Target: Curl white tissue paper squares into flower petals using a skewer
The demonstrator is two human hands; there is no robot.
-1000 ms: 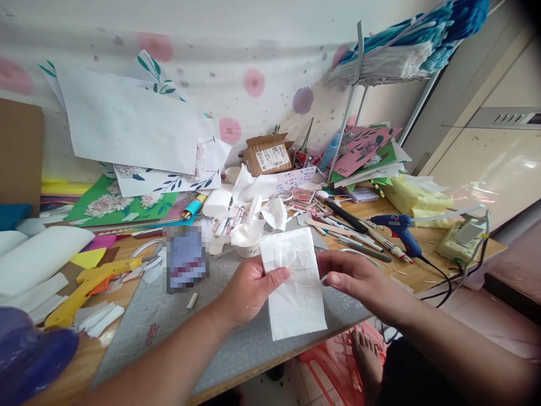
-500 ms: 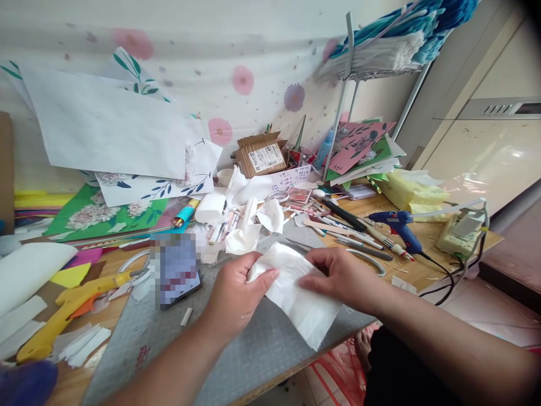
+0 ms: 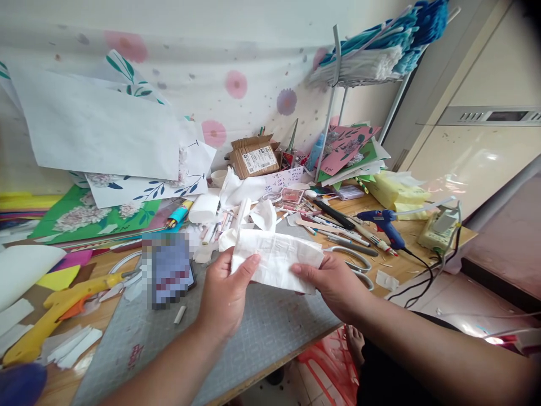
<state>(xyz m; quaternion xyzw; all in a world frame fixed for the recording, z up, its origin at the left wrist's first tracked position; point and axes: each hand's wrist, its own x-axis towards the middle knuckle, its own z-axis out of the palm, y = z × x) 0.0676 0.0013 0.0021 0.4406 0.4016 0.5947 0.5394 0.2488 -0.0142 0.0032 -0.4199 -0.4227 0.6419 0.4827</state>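
Note:
A folded white tissue (image 3: pixel 276 259) is stretched sideways between my two hands, above the grey cutting mat (image 3: pixel 262 332). My left hand (image 3: pixel 226 290) pinches its left end, thumb on top. At the right end, my right hand (image 3: pixel 338 282) grips it with the thumb across the front and the fingers behind. Faint creases run over the tissue. Just beyond it lie crumpled white tissue pieces (image 3: pixel 264 215). The grey handles of a pair of scissors (image 3: pixel 359 260) show beside my right hand; the blades are hidden.
A phone with a blurred screen (image 3: pixel 172 270) lies left of my hands. A yellow glue gun (image 3: pixel 63 304) is at the far left, a blue glue gun (image 3: pixel 384 225) at the right. Pens and a cardboard box (image 3: pixel 256 159) crowd the back. A power strip (image 3: pixel 439 231) sits near the right edge.
The tissue hung slanted with a corner pointing down; now it is a folded band held level. My right hand has moved to its right end. The view has shifted slightly.

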